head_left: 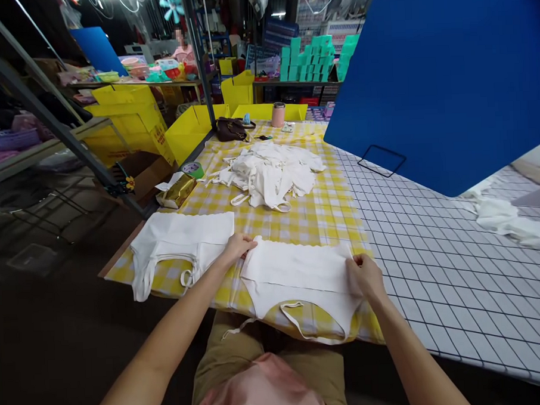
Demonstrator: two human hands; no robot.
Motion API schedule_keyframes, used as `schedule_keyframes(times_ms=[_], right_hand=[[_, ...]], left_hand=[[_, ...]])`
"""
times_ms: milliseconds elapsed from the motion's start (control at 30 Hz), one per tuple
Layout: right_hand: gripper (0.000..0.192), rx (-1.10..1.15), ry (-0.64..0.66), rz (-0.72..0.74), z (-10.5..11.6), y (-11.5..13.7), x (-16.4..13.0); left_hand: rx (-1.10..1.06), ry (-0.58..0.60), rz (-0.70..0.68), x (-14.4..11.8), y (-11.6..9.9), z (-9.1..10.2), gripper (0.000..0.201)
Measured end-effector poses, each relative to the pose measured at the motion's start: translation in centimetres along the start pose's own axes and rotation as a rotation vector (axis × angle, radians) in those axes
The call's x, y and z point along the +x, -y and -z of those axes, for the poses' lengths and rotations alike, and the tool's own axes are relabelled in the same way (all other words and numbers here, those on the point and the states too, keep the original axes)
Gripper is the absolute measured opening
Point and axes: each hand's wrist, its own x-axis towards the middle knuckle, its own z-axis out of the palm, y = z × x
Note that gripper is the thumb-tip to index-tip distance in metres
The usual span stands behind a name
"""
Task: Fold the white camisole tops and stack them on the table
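A white camisole (300, 270) lies spread on the yellow checked tablecloth (335, 214), its thin straps toward the table's front edge. My left hand (239, 247) pinches its upper left corner. At the opposite side, my right hand (366, 276) has its fingers closed on the right edge. Left of it lies a stack of similar white camisoles (188, 230), laid flat with straps toward me. Farther back on the cloth is a loose heap of white garments (275, 169). The fingertips of both hands are partly hidden by fabric.
A large blue board (444, 81) stands on the grid-patterned cloth (415, 250) at right. A dark purse (231, 129), pink tumbler (278, 115), green tape roll (192, 169) and gold packet (179, 190) edge the table. Yellow boxes (132, 122) and a metal post (199, 62) stand left. A person sits far back.
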Motion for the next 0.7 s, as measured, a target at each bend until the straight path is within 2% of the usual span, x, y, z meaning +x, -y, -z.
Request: schedule_keyframes(times_ms=[100, 233, 333, 433, 533, 633, 700], right_hand=[[0.015, 0.108, 0.008, -0.041, 0.1, 0.3, 0.2], [0.026, 0.296, 0.086, -0.073, 0.4, 0.4, 0.2], [0.033, 0.431, 0.128, -0.068, 1.7, 0.8, -0.7], [0.039, 0.647, 0.076, -0.060, 4.5, 2.1, -2.9], [0.046, 0.875, -0.010, -0.046, 8.5, 4.1, -6.3], [0.046, 0.928, -0.187, 0.012, 12.6, 5.6, -10.3], [0.043, 0.865, -0.334, 0.069, 15.2, 5.6, -12.7]], left_hand=[[0.005, -0.040, -0.031, 0.0, 0.1, -0.1, 0.010], [-0.003, -0.110, -0.103, -0.5, -0.1, 0.0, 0.010], [-0.062, -0.148, -0.257, -1.8, -0.5, 0.4, 0.011], [-0.111, -0.181, -0.467, -4.3, -1.1, 1.0, 0.017], [-0.124, -0.246, -0.595, -7.8, -2.3, 1.7, 0.021], [-0.187, -0.325, -0.702, -12.1, -4.3, 2.3, 0.022], [-0.211, -0.396, -0.765, -15.1, -5.7, 2.9, 0.023]])
